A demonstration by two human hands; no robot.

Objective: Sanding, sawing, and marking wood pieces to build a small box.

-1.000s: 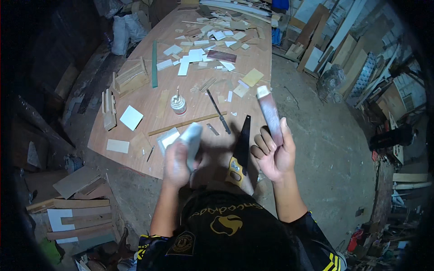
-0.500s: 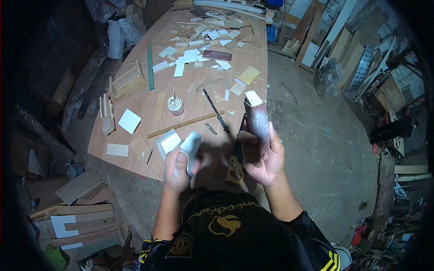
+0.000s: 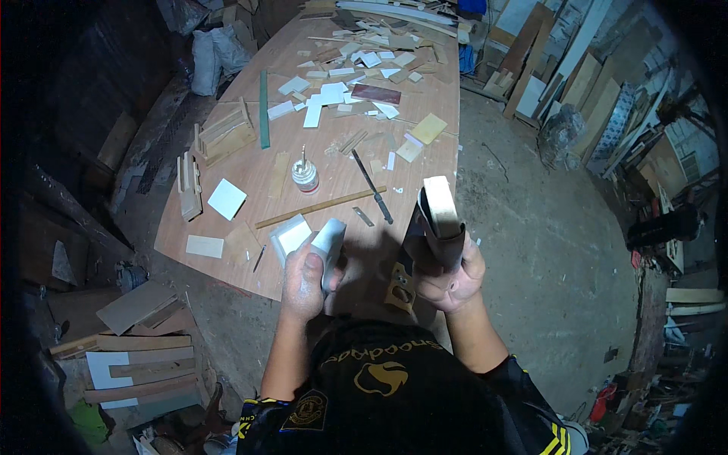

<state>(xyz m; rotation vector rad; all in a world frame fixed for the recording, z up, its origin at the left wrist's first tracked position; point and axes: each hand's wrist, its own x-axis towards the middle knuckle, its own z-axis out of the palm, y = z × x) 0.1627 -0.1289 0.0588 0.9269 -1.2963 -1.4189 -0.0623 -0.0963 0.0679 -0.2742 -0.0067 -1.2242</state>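
My left hand (image 3: pixel 303 284), dusted white, is closed round a pale grey-white block-shaped piece (image 3: pixel 329 239) above the table's near edge. My right hand (image 3: pixel 461 282) grips a sanding block (image 3: pixel 440 203), a light wooden block with dark brown sandpaper (image 3: pixel 447 250) folded about it. Its bare wood end points up and away from me. The two pieces are held apart. Beneath my left hand lies a white square piece with a pale rim (image 3: pixel 292 231). A handsaw's wooden handle (image 3: pixel 400 288) shows between my hands, its blade partly hidden by the right hand.
On the table (image 3: pixel 334 163) stand a jar with a brush (image 3: pixel 305 176) and small wooden assemblies (image 3: pixel 226 135). A wooden strip (image 3: pixel 322 206), a dark rod-like tool (image 3: pixel 371 186) and a small metal strip (image 3: pixel 363 217) lie nearby. Offcuts (image 3: pixel 332 93) cover the far part. Boards (image 3: pixel 144 371) are stacked at lower left.
My right hand has turned and lowered the sanding block, so its wood end and the sandpaper fold now show. My left hand keeps its grip. The whole view has shifted slightly.
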